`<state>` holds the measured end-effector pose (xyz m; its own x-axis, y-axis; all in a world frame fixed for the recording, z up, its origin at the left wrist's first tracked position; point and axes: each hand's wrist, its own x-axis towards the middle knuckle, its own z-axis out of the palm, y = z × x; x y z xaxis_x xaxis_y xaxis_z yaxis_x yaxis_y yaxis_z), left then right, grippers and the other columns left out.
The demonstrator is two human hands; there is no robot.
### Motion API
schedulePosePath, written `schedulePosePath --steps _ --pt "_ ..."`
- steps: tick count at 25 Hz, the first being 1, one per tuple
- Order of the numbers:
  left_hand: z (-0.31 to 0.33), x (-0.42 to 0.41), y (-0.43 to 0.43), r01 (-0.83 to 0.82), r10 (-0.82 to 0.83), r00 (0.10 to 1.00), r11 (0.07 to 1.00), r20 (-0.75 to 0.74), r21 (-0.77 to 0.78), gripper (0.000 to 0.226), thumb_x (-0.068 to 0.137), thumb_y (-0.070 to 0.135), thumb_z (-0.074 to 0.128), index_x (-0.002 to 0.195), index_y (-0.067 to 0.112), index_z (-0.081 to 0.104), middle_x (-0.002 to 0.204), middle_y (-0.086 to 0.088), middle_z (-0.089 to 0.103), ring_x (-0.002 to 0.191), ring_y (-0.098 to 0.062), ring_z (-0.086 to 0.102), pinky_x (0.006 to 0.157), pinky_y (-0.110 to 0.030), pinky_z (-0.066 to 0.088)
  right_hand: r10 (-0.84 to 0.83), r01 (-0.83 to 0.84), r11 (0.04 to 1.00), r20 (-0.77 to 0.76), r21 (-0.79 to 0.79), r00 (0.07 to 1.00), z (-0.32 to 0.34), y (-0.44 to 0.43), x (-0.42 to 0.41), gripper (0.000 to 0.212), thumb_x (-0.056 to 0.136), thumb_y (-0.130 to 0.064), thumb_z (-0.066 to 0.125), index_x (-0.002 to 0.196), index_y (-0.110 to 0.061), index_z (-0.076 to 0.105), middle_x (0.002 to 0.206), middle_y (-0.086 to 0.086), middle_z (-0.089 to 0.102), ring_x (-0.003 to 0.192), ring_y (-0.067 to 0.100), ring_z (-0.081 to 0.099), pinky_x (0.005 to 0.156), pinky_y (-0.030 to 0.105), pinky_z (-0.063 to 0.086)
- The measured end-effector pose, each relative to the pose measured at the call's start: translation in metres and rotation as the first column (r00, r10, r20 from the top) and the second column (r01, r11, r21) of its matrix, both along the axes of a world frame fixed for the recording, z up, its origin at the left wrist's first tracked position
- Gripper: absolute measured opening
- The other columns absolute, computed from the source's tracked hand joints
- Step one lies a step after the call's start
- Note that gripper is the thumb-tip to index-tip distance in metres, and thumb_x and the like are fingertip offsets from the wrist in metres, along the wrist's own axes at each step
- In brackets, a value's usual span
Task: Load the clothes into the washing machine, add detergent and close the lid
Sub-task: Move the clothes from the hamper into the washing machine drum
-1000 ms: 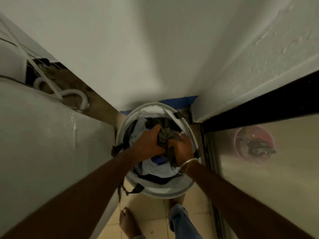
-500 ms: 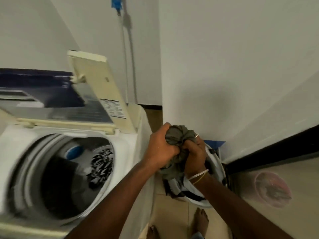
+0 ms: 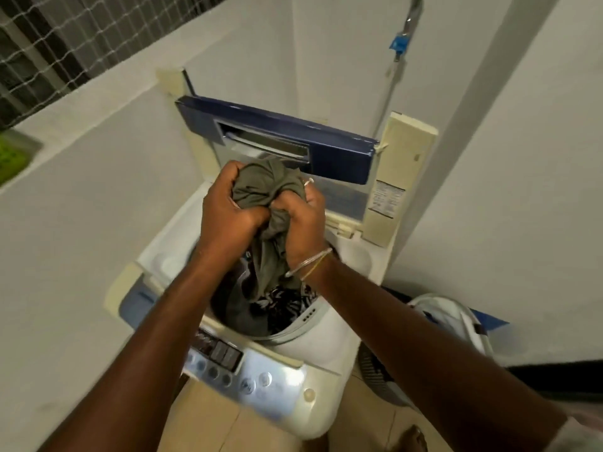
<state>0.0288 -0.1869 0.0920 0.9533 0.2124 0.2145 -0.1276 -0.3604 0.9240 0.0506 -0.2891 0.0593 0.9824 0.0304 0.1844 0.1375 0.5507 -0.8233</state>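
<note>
A bunched olive-grey garment (image 3: 267, 194) hangs over the open drum of the top-loading washing machine (image 3: 293, 386). My left hand (image 3: 225, 216) grips its left side and my right hand (image 3: 305, 220) grips its right side, both fists tight on the cloth. The garment's lower end dangles into the drum (image 3: 248, 314), where dark and black-and-white patterned clothes (image 3: 284, 305) lie. The machine's blue-and-cream lid (image 3: 293, 138) stands raised behind my hands.
A white laundry basket (image 3: 456, 314) with clothes stands on the floor to the right of the machine. White walls close in on the left, back and right. A pipe with a blue tap (image 3: 399, 45) runs up the back wall. A netted window (image 3: 49, 44) is at top left.
Both hands lifted the olive-grey garment out of the laundry basket and carried it left, over the washer's open drum. The view swung from the basket to the machine.
</note>
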Motion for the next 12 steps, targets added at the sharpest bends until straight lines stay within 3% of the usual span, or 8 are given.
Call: schedulePosePath --steps 2,4,6,7,8,9,12 --pt "-0.03 0.003 0.028 -0.06 0.065 0.993 0.997 -0.1 0.047 0.042 0.064 0.006 0.069 0.1 0.026 0.061 0.09 0.012 0.07 0.084 -0.008 0.066 0.08 -0.033 0.056 0.023 -0.033 0.996 -0.123 -0.081 0.992 -0.03 0.026 0.008 0.023 0.081 0.004 0.053 0.101 0.008 0.065 0.093 0.019 0.067 0.087 0.028 0.065 0.083 0.039 0.056" --pt "-0.07 0.005 0.051 -0.014 0.051 0.955 0.992 -0.293 0.125 0.052 0.073 0.009 0.072 0.118 0.029 0.057 0.105 0.013 0.068 0.094 -0.007 0.064 0.089 -0.033 0.054 0.041 -0.139 0.928 -0.275 -0.346 0.961 -0.078 0.039 0.018 0.029 0.077 -0.015 0.058 0.104 -0.011 0.069 0.101 0.009 0.072 0.094 0.027 0.068 0.091 0.045 0.056" --pt "-0.11 0.002 0.063 0.131 -0.028 0.85 0.978 -0.526 0.16 0.079 0.08 0.007 0.073 0.147 0.023 0.036 0.126 0.008 0.056 0.112 -0.011 0.056 0.097 -0.032 0.047 0.029 -0.334 0.672 -0.427 -0.661 0.904 -0.117 0.033 0.021 0.052 0.074 -0.028 0.061 0.126 -0.025 0.061 0.123 0.007 0.067 0.111 0.028 0.064 0.101 0.045 0.05" --pt "-0.126 -0.001 0.064 0.182 -0.027 0.811 0.961 -0.584 0.208 0.083 0.08 0.006 0.073 0.151 0.019 0.03 0.126 0.005 0.053 0.116 -0.013 0.053 0.096 -0.031 0.045 0.016 -0.423 0.548 -0.497 -0.722 0.868 -0.129 0.025 0.019 0.064 0.076 -0.027 0.063 0.139 -0.024 0.051 0.136 0.01 0.059 0.121 0.03 0.059 0.106 0.041 0.046" --pt "-0.14 -0.004 0.063 0.198 0.002 0.814 0.94 -0.582 0.279 0.078 0.081 0.006 0.071 0.15 0.015 0.035 0.124 0.002 0.055 0.115 -0.016 0.056 0.094 -0.032 0.046 -0.007 -0.461 0.494 -0.533 -0.737 0.846 -0.137 0.016 0.016 0.07 0.081 -0.023 0.065 0.146 -0.019 0.042 0.142 0.011 0.053 0.127 0.03 0.055 0.108 0.037 0.043" --pt "-0.15 -0.006 0.057 0.176 0.043 0.852 0.915 -0.522 0.363 0.066 0.083 0.007 0.069 0.144 0.014 0.045 0.122 -0.002 0.061 0.113 -0.021 0.061 0.094 -0.034 0.049 -0.027 -0.438 0.504 -0.52 -0.744 0.853 -0.14 0.005 0.012 0.068 0.085 -0.019 0.066 0.147 -0.016 0.04 0.142 0.01 0.054 0.127 0.028 0.055 0.106 0.032 0.043" --pt "-0.156 -0.018 0.011 -0.01 0.123 0.961 0.909 -0.246 0.417 0.037 0.09 0.011 0.062 0.126 0.015 0.061 0.115 -0.004 0.067 0.101 -0.02 0.066 0.091 -0.037 0.054 -0.118 -0.159 0.599 -0.283 -0.785 0.952 -0.13 -0.039 -0.004 0.042 0.091 -0.015 0.062 0.132 -0.016 0.056 0.115 -0.003 0.067 0.102 0.008 0.063 0.096 0.024 0.05"
